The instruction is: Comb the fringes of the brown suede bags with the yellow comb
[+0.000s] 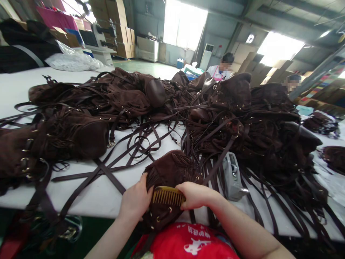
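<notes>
A dark brown fringed bag (169, 166) with brass eyelets lies at the table's front edge, against the red apron. My left hand (136, 198) grips the bag's left side, fingers over its edge and thumb near the comb. My right hand (195, 196) is closed on one end of a yellow-brown wide-toothed comb (167, 194). The comb lies flat across the bag, its teeth pointing down toward my body. Its tips rest at or just above the fabric; I cannot tell which.
Heaps of similar brown bags (91, 138) with long straps (105, 176) spread over the white table (167, 135). A grey metal device (232, 176) stands to the right among straps. A person (221, 68) is behind the heap, and another head (292, 82) shows further right.
</notes>
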Available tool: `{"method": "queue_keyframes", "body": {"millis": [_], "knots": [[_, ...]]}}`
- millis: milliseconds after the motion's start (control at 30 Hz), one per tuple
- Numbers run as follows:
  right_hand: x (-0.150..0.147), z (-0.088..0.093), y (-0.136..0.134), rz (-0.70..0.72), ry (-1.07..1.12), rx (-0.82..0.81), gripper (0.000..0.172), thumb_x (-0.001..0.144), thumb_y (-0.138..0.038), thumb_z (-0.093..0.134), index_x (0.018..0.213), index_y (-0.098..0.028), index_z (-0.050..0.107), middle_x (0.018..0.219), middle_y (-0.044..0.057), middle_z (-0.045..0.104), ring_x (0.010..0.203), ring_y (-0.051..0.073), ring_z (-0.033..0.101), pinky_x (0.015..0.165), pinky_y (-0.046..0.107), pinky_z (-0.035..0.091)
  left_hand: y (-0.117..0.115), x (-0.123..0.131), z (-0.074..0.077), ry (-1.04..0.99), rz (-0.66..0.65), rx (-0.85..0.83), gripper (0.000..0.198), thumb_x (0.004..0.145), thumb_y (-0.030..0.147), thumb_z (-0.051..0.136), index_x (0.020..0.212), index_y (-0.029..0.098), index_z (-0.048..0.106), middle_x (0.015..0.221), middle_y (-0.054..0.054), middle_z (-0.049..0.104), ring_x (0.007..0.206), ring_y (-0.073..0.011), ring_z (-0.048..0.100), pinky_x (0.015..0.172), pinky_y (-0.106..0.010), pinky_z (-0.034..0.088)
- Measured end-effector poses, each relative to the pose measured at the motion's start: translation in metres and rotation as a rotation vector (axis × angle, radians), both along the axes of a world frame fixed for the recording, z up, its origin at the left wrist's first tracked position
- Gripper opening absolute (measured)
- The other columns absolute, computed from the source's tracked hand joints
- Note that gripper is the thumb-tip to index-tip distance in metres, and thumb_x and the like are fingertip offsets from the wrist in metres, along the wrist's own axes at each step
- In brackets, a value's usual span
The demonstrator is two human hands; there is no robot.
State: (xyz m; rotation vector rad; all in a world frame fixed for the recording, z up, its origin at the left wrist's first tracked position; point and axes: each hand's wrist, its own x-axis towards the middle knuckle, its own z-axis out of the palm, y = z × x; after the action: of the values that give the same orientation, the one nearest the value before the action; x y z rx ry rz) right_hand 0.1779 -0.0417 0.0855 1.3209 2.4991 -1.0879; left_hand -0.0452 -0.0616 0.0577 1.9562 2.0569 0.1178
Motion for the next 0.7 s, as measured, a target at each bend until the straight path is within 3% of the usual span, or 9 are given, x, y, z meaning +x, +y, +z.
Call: {"method": "queue_keyframes", "body": {"millis": [100, 200, 267, 367, 533, 600, 700], "knots": [[0.003, -0.006, -0.010, -0.034, 0.034, -0.050, 0.021, 0.062, -0.023, 0.066, 0.081, -0.016, 0.065, 0.074, 0.000, 0.066, 0.063, 0.013, 0.058, 0.051, 0.018, 0.036, 0.002, -0.009, 0.002, -0.005, -0.062, 0.106, 0.034, 0.084, 0.024, 0.044, 0.117, 0.016, 0.052, 0.106, -0.013, 0.064, 0.096, -0.0289, 0.063, 0.079, -0.040, 0.049], [0.001, -0.016, -0.018, -0.133, 0.133, -0.019, 0.019, 0.061, -0.019, 0.067, 0.079, -0.015, 0.065, 0.077, 0.001, 0.066, 0.065, 0.013, 0.058, 0.054, 0.018, 0.039, 0.013, -0.015, 0.001, 0.020, -0.111, 0.376, 0.059, 0.074, 0.018, 0.055, 0.131, 0.010, 0.040, 0.138, -0.020, 0.041, 0.125, -0.0319, 0.044, 0.099, -0.042, 0.040], [-0.002, -0.020, -0.021, -0.232, 0.221, -0.026, 0.024, 0.060, -0.020, 0.071, 0.082, -0.014, 0.065, 0.081, 0.001, 0.066, 0.067, 0.013, 0.058, 0.056, 0.018, 0.041, 0.025, -0.016, -0.001, -0.015, -0.242, 0.431, 0.071, 0.069, 0.012, 0.056, 0.136, 0.010, 0.034, 0.144, -0.018, 0.036, 0.130, -0.0290, 0.037, 0.107, -0.040, 0.033], [-0.003, -0.019, -0.024, -0.380, 0.393, -0.081, 0.032, 0.060, -0.020, 0.073, 0.090, -0.013, 0.064, 0.087, 0.002, 0.067, 0.073, 0.015, 0.060, 0.060, 0.020, 0.045, 0.043, -0.016, -0.004, -0.054, -0.351, 0.352, 0.062, 0.068, 0.004, 0.049, 0.130, 0.010, 0.041, 0.126, -0.015, 0.055, 0.118, -0.0240, 0.050, 0.101, -0.035, 0.038], [0.004, -0.006, -0.024, -0.497, 0.612, -0.171, 0.021, 0.070, -0.022, 0.068, 0.089, -0.014, 0.063, 0.081, 0.002, 0.068, 0.068, 0.015, 0.060, 0.060, 0.024, 0.049, 0.047, -0.018, 0.007, 0.046, -0.185, 0.251, 0.030, 0.078, 0.004, 0.036, 0.098, 0.015, 0.056, 0.091, -0.011, 0.066, 0.088, -0.0249, 0.063, 0.077, -0.035, 0.046], [0.007, -0.004, -0.018, -0.522, 0.556, -0.050, 0.018, 0.070, -0.022, 0.068, 0.086, -0.015, 0.064, 0.078, 0.002, 0.068, 0.068, 0.016, 0.060, 0.062, 0.026, 0.049, 0.039, -0.019, 0.013, 0.048, -0.145, 0.154, 0.025, 0.082, 0.009, 0.035, 0.095, 0.017, 0.054, 0.083, -0.011, 0.067, 0.081, -0.0266, 0.065, 0.069, -0.036, 0.046], [0.008, -0.003, 0.006, -0.548, 0.377, 0.285, 0.013, 0.072, -0.019, 0.065, 0.084, -0.018, 0.064, 0.083, 0.003, 0.067, 0.076, 0.017, 0.060, 0.070, 0.027, 0.046, 0.020, -0.014, 0.017, -0.046, -0.147, 0.012, 0.020, 0.082, 0.014, 0.038, 0.095, 0.017, 0.054, 0.083, -0.011, 0.068, 0.080, -0.0278, 0.066, 0.068, -0.036, 0.045]]}}
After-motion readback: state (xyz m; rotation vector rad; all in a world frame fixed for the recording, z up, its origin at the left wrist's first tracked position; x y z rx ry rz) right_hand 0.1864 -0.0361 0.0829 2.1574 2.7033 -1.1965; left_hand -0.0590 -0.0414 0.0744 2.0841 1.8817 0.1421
